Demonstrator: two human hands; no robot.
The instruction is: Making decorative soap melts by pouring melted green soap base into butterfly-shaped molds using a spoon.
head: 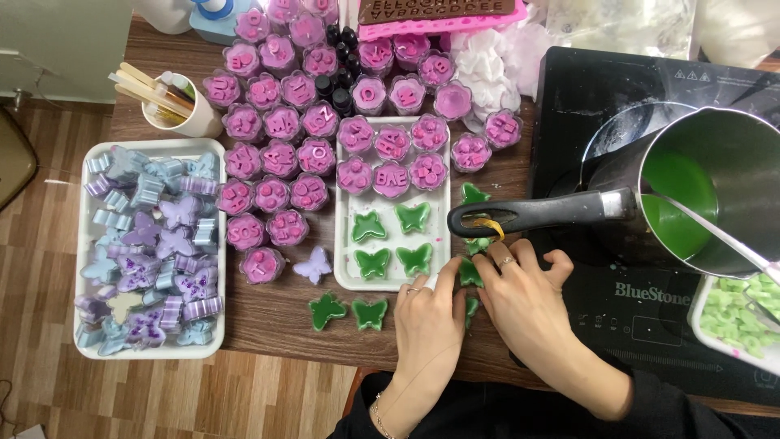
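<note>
Wooden floorboards show along the bottom and left, under a dark brown wooden table (268, 313) crowded with wax pieces. At the table's near edge both hands meet over a cluster of green butterfly-shaped wax pieces (470, 274): the left hand (426, 313) lies knuckles up with its fingertips on the cluster, and the right hand (528, 301), a ring on one finger, bends its fingers down onto the same pieces from the other side. Whether either hand actually pinches a piece or only presses on it cannot be told, since the fingers cover the contact. Just left of the hands a white rectangular tray (345, 280) holds four green butterflies in its near half and pink flower-shaped cups with letters in its far half; two more loose green butterflies (349, 313) lie on the wood in front of it, and a pale lilac butterfly (313, 266) sits beside its left edge. More pink lettered cups (276, 154) spread across the table's middle and far side. At far left a second white tray (85, 268) is heaped with lilac and pale blue butterfly and bow pieces, and a white cup of wooden sticks (175, 106) stands behind it. To the right a black induction cooktop (650, 317) bears a metal pouring pot (715, 187) with green liquid wax inside, its black handle reaching over the hands.
</note>
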